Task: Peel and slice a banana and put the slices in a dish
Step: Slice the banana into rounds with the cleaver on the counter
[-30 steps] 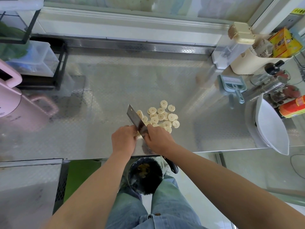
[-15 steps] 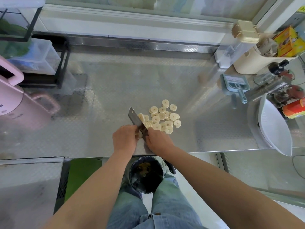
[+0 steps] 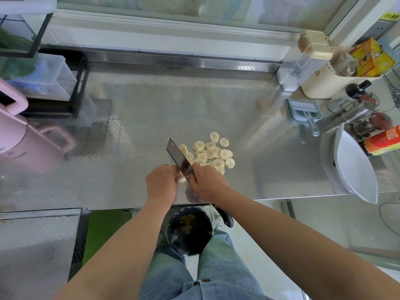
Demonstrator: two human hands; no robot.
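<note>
Counter (image 3: 151,118): embossed steel, banana slices (image 3: 213,153) piled near the front edge, touching cleaver (image 3: 178,156). Right hand (image 3: 208,180) grips its handle; left hand (image 3: 161,182) pinches banana stub (image 3: 181,179). White dish (image 3: 355,167) far right, pink kettle (image 3: 19,139) left, bin (image 3: 190,228) below.

- Patterned steel bench (image 3: 140,118), daylight glare across it.
- Window (image 3: 216,5) with white sill (image 3: 168,26) along the back.
- Black rack (image 3: 81,83) at far left.
- Lower steel top (image 3: 36,245) front left; green floor (image 3: 104,232) beside it.
</note>
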